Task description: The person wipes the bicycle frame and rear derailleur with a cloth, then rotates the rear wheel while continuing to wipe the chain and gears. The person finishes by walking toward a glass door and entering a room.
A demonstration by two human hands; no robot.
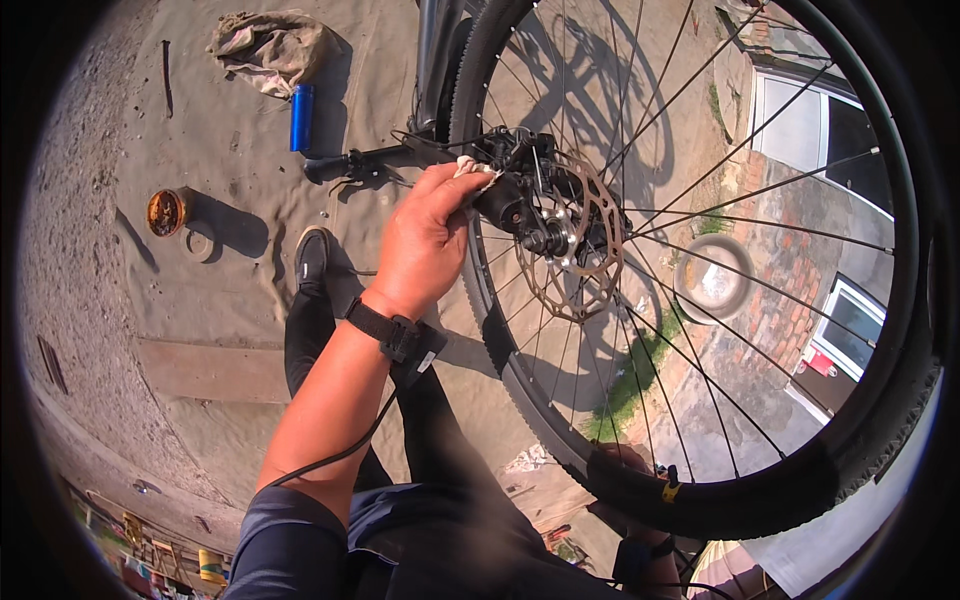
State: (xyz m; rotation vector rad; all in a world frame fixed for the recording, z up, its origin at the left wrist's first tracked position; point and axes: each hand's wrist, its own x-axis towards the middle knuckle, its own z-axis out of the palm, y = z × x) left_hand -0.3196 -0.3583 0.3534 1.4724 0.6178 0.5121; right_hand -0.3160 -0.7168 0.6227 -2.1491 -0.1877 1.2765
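Note:
An upturned or tilted bicycle wheel (515, 385) with a black tyre and thin spokes fills the right side. At its hub sit a disc brake rotor (607, 268) and a black brake caliper (515, 212). My left hand (425, 235) pinches a small pale rag (478, 172) against the black parts beside the caliper. Down at the lower part of the tyre, my right hand (625, 457) curls round the wheel, mostly hidden behind the rim. Next to it, a small yellow-and-black piece (670, 490) sits on the rim.
Left of the handlebar (370, 168) stand a blue cylinder (301, 118) and a crumpled cloth (270, 50). A rusty tin (166, 212) and a ring (200, 245) lie farther left, above a flat board (210, 370). Beyond the spokes are a round basin (715, 278) and a brick wall (755, 320).

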